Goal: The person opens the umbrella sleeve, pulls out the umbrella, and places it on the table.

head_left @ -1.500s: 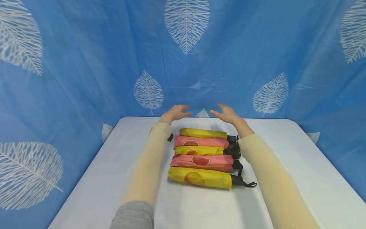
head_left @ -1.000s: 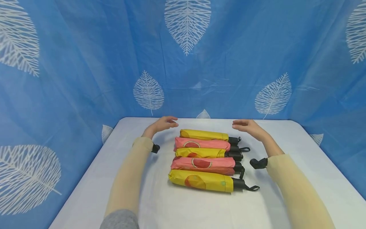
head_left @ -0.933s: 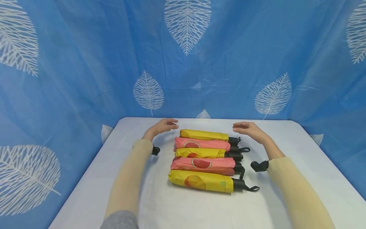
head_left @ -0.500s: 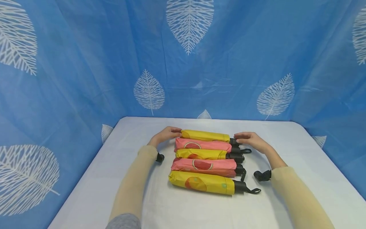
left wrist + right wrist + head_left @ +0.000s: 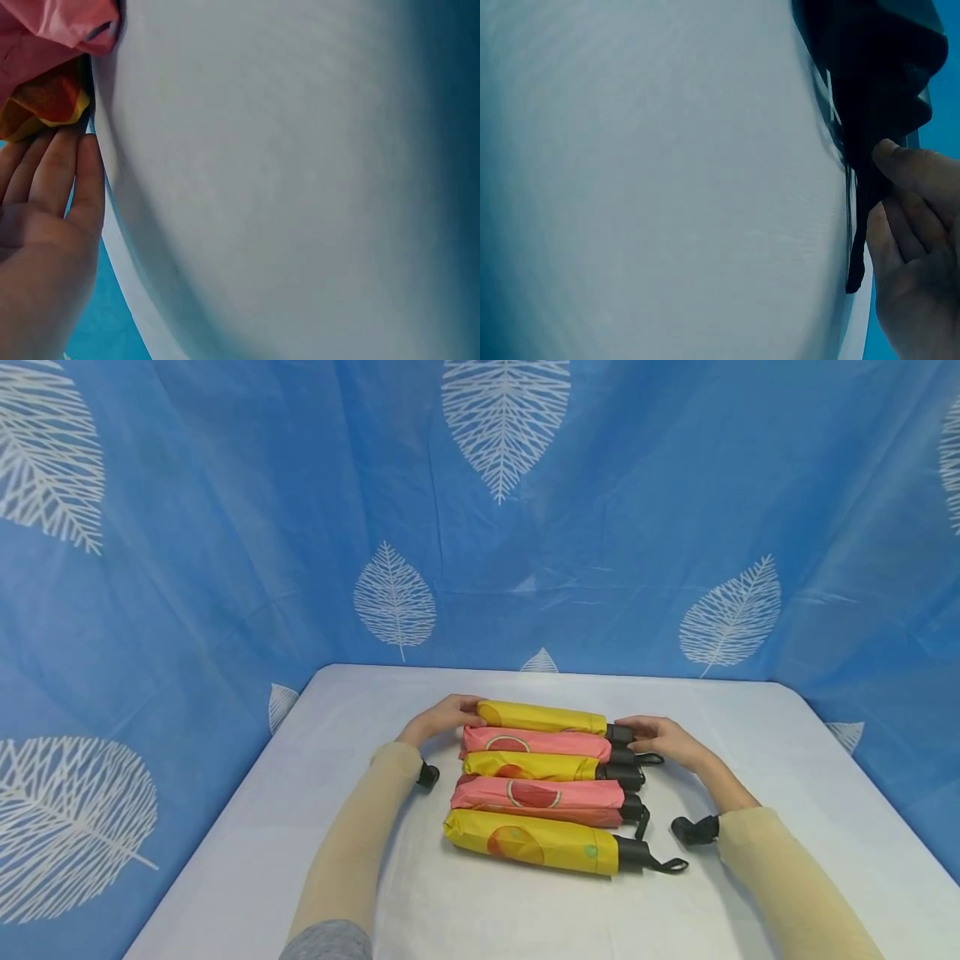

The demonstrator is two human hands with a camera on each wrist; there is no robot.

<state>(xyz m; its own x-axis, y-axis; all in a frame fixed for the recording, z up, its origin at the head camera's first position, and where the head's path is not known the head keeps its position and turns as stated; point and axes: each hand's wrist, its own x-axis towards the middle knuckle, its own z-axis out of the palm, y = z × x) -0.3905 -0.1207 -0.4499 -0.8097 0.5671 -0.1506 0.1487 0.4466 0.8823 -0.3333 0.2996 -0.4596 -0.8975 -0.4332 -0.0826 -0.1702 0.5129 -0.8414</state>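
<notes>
Several folded umbrellas lie side by side with black handles to the right. At the back is a yellow umbrella (image 5: 543, 717). My left hand (image 5: 447, 717) touches its left end; in the left wrist view the fingers (image 5: 56, 169) are straight against the yellow-and-orange cloth. My right hand (image 5: 667, 742) is at its black handle (image 5: 618, 732), thumb and fingertips right at the end. In the right wrist view the dark handles (image 5: 877, 82) overlap. In front lie a pink umbrella (image 5: 536, 744), a yellow one (image 5: 532, 767), another pink one (image 5: 540, 797) and the nearest yellow one (image 5: 532, 842).
The umbrellas lie on a white table (image 5: 247, 843) with rounded far corners. A blue curtain (image 5: 615, 527) with white leaf prints hangs behind and on both sides. Black straps with small cameras are on the left wrist (image 5: 428, 774) and right wrist (image 5: 693, 831).
Both hands have moved apart from behind the row, then come down and inward to the two ends of the back yellow umbrella. The umbrellas' order is the same.
</notes>
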